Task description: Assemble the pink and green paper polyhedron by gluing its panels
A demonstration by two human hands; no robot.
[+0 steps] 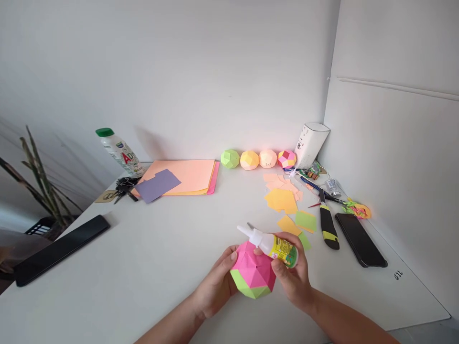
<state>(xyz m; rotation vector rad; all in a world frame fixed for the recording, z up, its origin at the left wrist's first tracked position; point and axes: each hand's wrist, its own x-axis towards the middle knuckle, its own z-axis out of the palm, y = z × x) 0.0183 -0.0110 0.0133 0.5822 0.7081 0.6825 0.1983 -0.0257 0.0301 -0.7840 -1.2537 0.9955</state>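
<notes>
A faceted paper ball, pink on top and light green below, is held above the near part of the table. My left hand is closed on its left side, with the thumb on the pink facets. In my right hand lies a small glue bottle with a yellow and green label. The bottle is tilted, its white nozzle pointing left over the top of the ball. My right fingers are also close against the ball's right side. A thin grey tip shows behind the nozzle; I cannot tell what it belongs to.
Several finished paper balls line the wall. Paper pieces, a utility knife and a phone lie right. Coloured sheets, a bottle, keys and a long black object are left.
</notes>
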